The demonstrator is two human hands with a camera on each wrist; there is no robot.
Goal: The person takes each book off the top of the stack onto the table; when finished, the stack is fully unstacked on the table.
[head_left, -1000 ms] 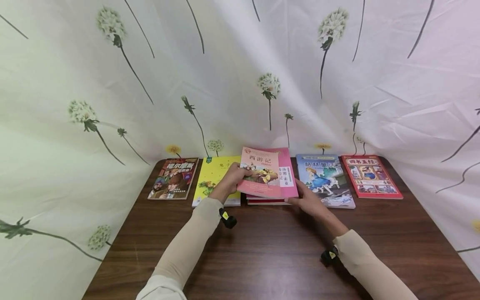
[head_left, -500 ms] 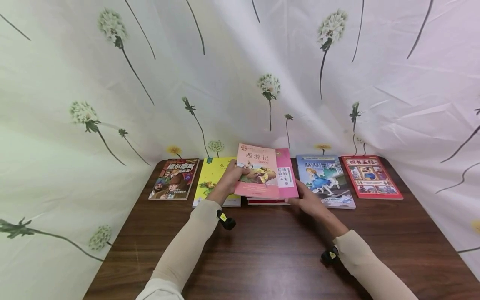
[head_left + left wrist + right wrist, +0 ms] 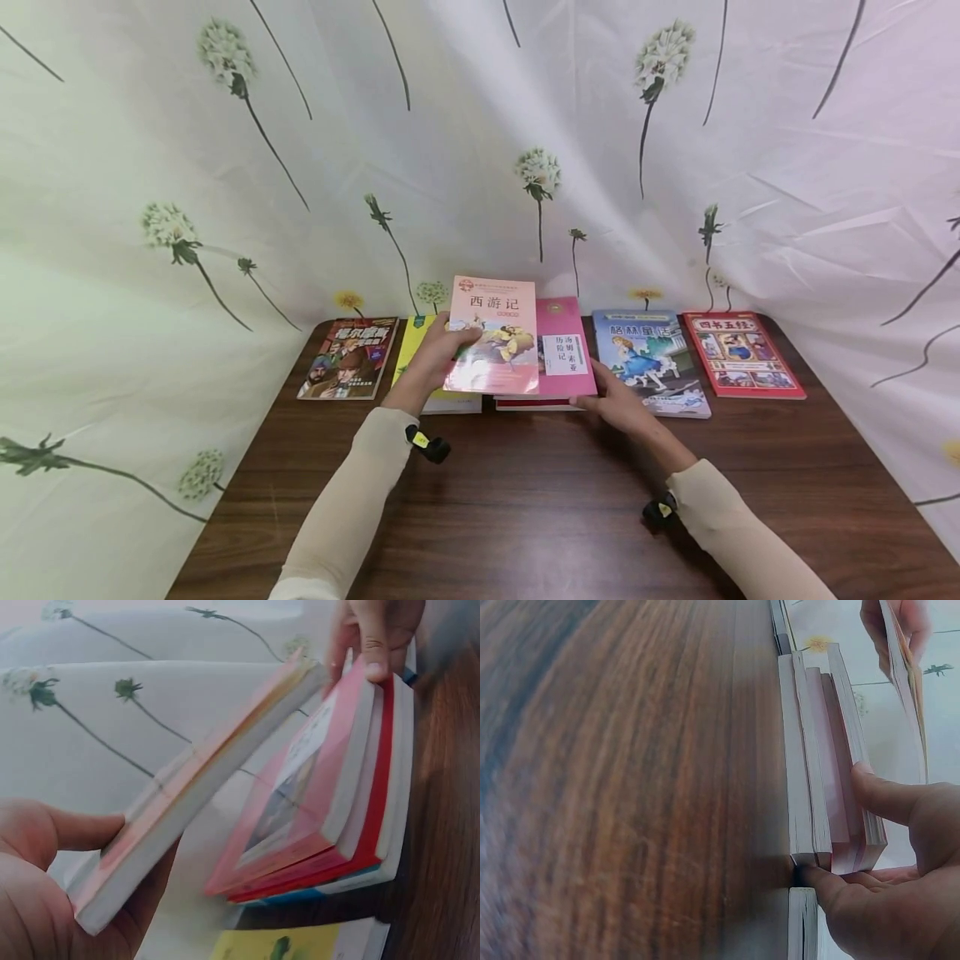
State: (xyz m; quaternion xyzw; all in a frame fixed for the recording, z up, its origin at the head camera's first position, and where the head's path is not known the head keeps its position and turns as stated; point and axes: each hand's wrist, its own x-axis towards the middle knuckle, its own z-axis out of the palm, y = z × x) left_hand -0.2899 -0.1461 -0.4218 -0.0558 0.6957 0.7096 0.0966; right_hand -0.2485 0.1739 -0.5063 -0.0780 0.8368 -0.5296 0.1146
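My left hand (image 3: 435, 354) pinches a salmon-pink storybook (image 3: 495, 337) by its left edge, thumb on the cover and fingers beneath. That book is raised and tilted, apart from the pile in the left wrist view. At the pile's right side my right hand (image 3: 618, 404) grips the magenta book (image 3: 566, 358) on top, its thumb at the near right corner. Beneath it lie several more books, one with a red cover (image 3: 379, 802). The right wrist view shows the magenta book's far end (image 3: 836, 664) lifted a little from those below. The pile's left part is hidden in the head view.
A yellow book (image 3: 453, 406), partly covered, and a dark red book (image 3: 348, 358) lie to the left. On the right are a blue book (image 3: 648, 358) and a red book (image 3: 744, 354). Behind the brown table (image 3: 540, 500) hangs a white dandelion-print cloth (image 3: 465, 167).
My left hand has carried the salmon-pink book left and slightly up, off the pile, showing more of the magenta book and covering part of the yellow one. My right hand has stayed put.
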